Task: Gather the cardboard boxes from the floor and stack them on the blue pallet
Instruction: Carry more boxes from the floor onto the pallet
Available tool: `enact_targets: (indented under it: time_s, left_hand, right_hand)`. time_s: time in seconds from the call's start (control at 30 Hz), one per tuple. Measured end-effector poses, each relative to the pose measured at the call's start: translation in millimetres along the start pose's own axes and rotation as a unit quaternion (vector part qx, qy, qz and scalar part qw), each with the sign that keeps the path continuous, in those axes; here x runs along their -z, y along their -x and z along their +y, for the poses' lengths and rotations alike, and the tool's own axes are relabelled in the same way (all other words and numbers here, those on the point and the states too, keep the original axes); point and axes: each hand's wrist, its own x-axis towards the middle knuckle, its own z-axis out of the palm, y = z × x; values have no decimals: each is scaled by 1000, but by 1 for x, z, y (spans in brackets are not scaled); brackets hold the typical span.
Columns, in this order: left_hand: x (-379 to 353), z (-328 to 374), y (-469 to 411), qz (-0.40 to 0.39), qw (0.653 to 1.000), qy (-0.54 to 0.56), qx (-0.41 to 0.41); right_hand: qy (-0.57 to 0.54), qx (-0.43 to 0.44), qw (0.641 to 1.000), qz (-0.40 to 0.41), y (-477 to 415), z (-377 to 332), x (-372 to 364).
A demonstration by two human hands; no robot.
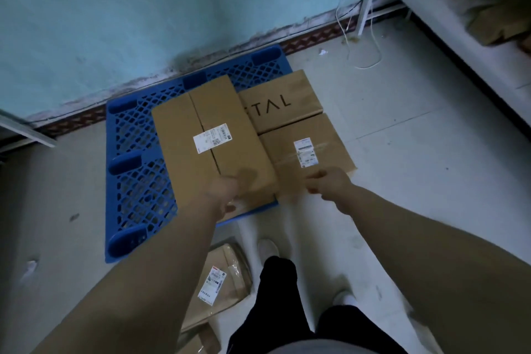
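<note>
Your left hand reaches the near end of a long box that lies lengthwise on the blue pallet. Its fingers look curled over that end and seem to grip it, probably to square the box against its neighbours, though blur hides the fingertips. Your right hand is at the near edge of a taped box just right of the long one. Its fingers are loosely bent, and you cannot tell whether they hold the cardboard or only steady it. Behind the taped box and touching it sits a printed box with dark letters on its lid. The three fill the pallet's right half as one tight layer, which leaves the open lattice on the left for more. Another cardboard box with a white label lies on the floor by your feet, not yet gathered. The pallet rests on a pale, scuffed tiled floor, pushed close to a stained blue-green wall. A white cable trails along the skirting, and white shelving with brown parcels runs down the right.
</note>
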Motion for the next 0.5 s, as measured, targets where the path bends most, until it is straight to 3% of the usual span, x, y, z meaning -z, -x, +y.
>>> enact_targets:
  time_s: [0.23, 0.5]
  left_hand:
    - [-62, -16, 100, -20, 997, -1, -75]
    - [-97, -32, 160, -45, 989, -109, -89]
  right_hand:
    - [23, 72, 997, 25, 69, 35, 58]
    - [-20, 5, 996, 90, 119, 115, 100]
